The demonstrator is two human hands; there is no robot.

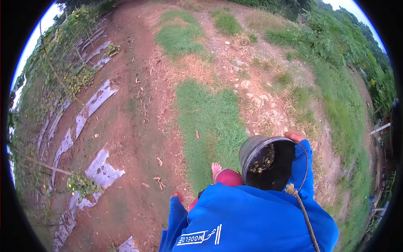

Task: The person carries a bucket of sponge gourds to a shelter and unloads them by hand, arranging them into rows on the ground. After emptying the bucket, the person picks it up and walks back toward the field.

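A dark bucket (246,152) hangs tilted against my right side, its mouth facing up toward me. Some bits of leaves and small yellowish pieces (265,164) lie inside it; the deeper part is in shadow. My right hand (295,135) grips the far rim, with the blue sleeve running along the bucket's outer side. A thin wire handle (307,161) curves beside that arm, and a knotted rope (303,208) runs from near it across my blue shirt. My left hand (177,195) hangs low by my left side over the soil, small and blurred, apart from any object.
I stand on a dirt path with a grass strip (210,122); one bare foot (216,169) shows. Torn plastic sheeting (103,170) and trellised vines (50,80) line the left. Stones (238,63) lie ahead, and thick bushes (336,46) grow at right.
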